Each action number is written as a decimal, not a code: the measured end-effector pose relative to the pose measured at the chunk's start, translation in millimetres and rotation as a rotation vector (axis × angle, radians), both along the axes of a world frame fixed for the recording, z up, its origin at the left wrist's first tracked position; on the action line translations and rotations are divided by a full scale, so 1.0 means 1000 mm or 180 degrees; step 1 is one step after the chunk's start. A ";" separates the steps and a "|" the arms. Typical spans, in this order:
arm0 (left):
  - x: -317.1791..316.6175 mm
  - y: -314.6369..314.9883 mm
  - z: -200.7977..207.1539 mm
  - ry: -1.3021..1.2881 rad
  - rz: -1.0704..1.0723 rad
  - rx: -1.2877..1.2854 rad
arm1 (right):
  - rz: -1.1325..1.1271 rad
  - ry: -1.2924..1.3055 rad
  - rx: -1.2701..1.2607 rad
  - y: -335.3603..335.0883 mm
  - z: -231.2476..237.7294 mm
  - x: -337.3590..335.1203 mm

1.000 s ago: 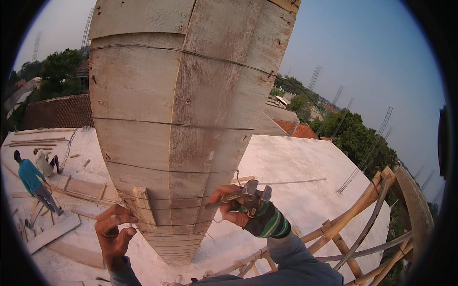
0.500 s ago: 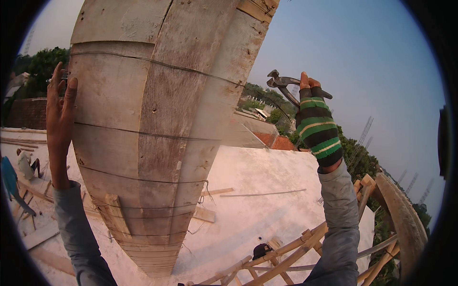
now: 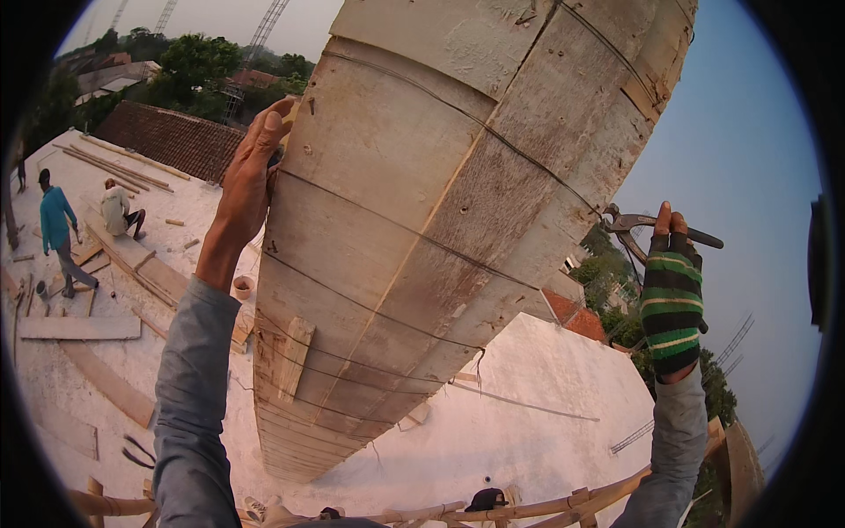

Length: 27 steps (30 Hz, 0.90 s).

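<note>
In front of me rises a tall column form of weathered wooden boards (image 3: 378, 202), bound round with several loops of thin wire (image 3: 414, 231). My left hand (image 3: 245, 172), bare, rests along the form's left edge, fingers stretched upward and bending toward the side face; part of the fingertips is hidden. On the other side, my right hand (image 3: 673, 290), in a green and black striped fingerless glove, grips a pair of pincers (image 3: 629, 222). The pincers' jaws are at the form's right edge, by the end of an upper wire loop; whether they bite it I cannot make out.
Bamboo poles (image 3: 581, 506) cross below me, with a dark cap (image 3: 486, 500) beside them. On the pale roof slab to the left are planks (image 3: 79, 327), a bucket (image 3: 244, 286), a walking person in blue (image 3: 58, 220) and a crouching person (image 3: 119, 209).
My view has swung left, so the form sits further right and tilts more. The pincers have come in to the form's right edge. My left hand has closed in on the left edge.
</note>
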<state>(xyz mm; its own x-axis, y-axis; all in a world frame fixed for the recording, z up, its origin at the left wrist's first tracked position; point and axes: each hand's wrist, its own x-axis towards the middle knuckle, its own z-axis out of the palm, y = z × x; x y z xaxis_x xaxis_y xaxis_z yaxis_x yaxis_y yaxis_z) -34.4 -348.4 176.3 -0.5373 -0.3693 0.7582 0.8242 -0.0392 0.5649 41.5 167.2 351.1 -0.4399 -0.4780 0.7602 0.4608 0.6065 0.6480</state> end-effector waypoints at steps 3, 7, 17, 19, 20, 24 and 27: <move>0.005 0.004 -0.002 -0.0354 0.0244 -0.0585 | -0.0207 0.0370 0.0338 -0.005 -0.007 0.007; 0.010 0.009 0.001 -0.0473 0.0275 -0.0711 | -0.0606 0.0316 0.0403 -0.012 -0.006 0.011; 0.004 0.014 0.005 -0.0475 0.0225 -0.0819 | -0.0072 -0.0283 0.0358 -0.020 -0.005 0.024; 0.005 0.016 0.005 -0.0412 0.0311 -0.0827 | -0.0102 -0.0038 0.0325 -0.024 -0.005 0.023; 0.005 0.017 0.004 -0.0444 0.0350 -0.0814 | -0.0033 0.0058 0.0354 -0.026 -0.005 0.024; 0.004 0.018 0.004 -0.0432 0.0392 -0.0712 | -0.0064 0.0394 0.0702 -0.031 -0.007 0.029; 0.003 0.019 0.005 -0.0505 0.0448 -0.0696 | -0.0249 0.0364 0.0647 -0.034 -0.010 0.031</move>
